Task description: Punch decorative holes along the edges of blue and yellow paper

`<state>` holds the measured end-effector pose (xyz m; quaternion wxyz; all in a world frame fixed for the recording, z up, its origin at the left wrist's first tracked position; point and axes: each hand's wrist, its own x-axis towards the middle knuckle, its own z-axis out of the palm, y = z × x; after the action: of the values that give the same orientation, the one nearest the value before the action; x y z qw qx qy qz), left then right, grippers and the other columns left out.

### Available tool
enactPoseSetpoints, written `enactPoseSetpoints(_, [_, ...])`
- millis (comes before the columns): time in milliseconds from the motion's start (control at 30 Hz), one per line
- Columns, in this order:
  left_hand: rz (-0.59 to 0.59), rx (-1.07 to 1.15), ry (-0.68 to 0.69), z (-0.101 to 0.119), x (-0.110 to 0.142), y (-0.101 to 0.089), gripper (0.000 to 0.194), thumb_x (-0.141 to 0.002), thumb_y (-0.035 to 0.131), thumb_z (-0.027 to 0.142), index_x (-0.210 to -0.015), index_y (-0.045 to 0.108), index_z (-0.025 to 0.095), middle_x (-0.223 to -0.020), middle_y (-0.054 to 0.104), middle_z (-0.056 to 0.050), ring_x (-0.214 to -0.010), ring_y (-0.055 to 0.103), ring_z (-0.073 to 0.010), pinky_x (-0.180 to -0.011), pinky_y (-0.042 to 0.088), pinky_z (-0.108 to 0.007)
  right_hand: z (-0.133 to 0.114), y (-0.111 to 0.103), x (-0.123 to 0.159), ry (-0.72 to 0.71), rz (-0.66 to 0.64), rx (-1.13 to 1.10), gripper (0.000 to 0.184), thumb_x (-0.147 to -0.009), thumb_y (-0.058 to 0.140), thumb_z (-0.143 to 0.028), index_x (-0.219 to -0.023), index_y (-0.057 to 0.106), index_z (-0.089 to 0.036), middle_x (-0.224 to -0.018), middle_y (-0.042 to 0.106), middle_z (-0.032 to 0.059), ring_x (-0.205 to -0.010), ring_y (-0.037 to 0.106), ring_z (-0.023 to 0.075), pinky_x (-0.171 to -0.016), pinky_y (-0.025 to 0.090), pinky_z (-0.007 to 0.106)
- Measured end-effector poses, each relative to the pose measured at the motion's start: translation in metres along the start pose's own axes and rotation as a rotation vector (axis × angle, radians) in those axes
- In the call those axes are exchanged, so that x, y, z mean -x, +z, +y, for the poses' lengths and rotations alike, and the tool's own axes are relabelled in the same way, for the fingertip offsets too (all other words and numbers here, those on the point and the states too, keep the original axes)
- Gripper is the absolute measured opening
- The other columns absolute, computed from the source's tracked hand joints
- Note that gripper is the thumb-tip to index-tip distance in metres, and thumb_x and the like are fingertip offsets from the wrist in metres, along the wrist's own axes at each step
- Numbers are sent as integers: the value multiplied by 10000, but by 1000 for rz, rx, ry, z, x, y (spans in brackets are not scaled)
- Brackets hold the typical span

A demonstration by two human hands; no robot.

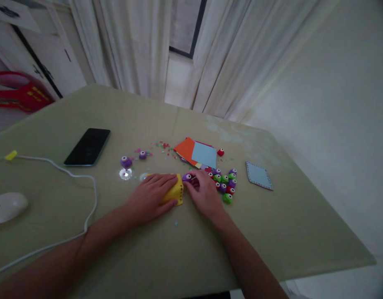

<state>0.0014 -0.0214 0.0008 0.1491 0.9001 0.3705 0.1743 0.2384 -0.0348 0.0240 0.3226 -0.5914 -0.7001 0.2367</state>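
My left hand [154, 194] lies flat on a yellow sheet [176, 194], its fingers stretched out over it. Small dark marks or holes run along the sheet's right edge. At that edge my right hand [205, 192] has its fingers closed on a small purple craft punch [186, 177] with a round white top. Whether the sheet sits inside the punch is too small to tell. Close by the right hand stand several purple, green and red craft punches [224, 178] in a cluster. Two more purple punches, one nearer [126, 161] and one farther [142, 155], stand beyond my left hand.
A stack of coloured sheets [204, 154] lies beyond the hands, beside a red punch [220, 152]. Confetti [164, 145] is scattered around. A blue square [259, 175] with marked edges lies right. Leftward are a tablet [88, 147], a mouse [9, 207] and a white cable [94, 199].
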Motion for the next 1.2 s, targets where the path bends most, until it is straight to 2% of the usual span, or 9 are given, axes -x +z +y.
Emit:
enactPoseSetpoints(167, [16, 28, -29, -4, 0, 1, 560, -1080, 556, 506, -1558, 539, 215, -1580, 623, -124, -1412, 592, -326, -1194, 448, -529, 4, 3, 13, 46, 20, -190, 249, -928, 735, -216, -1174, 705, -198, -1103, 720, 93, -855, 737, 204, -784, 643, 344])
enactPoseSetpoints(433, [38, 14, 4, -7, 3, 3, 559, -1081, 577, 477, -1571, 514, 215, -1582, 619, -123, -1415, 588, -331, -1191, 451, -524, 0, 5, 13, 51, 28, -271, 236, -899, 751, -240, -1126, 714, -189, -1057, 731, 80, -851, 728, 191, -747, 644, 310])
enactPoseSetpoints(733, [30, -19, 39, -6, 4, 2, 596, -1083, 582, 522, -1585, 513, 208, -1631, 573, -119, -1461, 552, -324, -1229, 416, -493, -7, -6, 13, -34, -51, -212, 259, -903, 741, -154, -1160, 743, -186, -1064, 718, 74, -887, 702, 197, -823, 608, 334])
enactPoseSetpoints(867, [24, -44, 60, -6, 5, 3, 657, -1080, 576, 575, -1615, 481, 205, -1666, 539, -113, -1498, 516, -323, -1264, 382, -494, -6, -13, 12, -34, -148, -150, 263, -887, 754, -116, -1141, 768, -179, -1076, 736, 75, -929, 688, 206, -845, 576, 331])
enactPoseSetpoints(1000, [18, -51, 60, -6, 5, 3, 714, -1066, 583, 605, -1644, 457, 206, -1685, 519, -114, -1518, 503, -336, -1276, 374, -513, -7, -16, 13, -9, -232, -118, 263, -887, 760, -95, -1137, 783, -171, -1030, 737, 61, -867, 678, 185, -804, 557, 309])
enactPoseSetpoints(1200, [1, -39, 43, -5, 5, 2, 755, -1044, 598, 637, -1656, 451, 220, -1695, 508, -112, -1537, 486, -342, -1286, 365, -515, -7, -13, 13, 5, -231, -125, 249, -902, 787, -104, -1141, 777, -174, -1052, 746, 62, -879, 697, 180, -815, 567, 301])
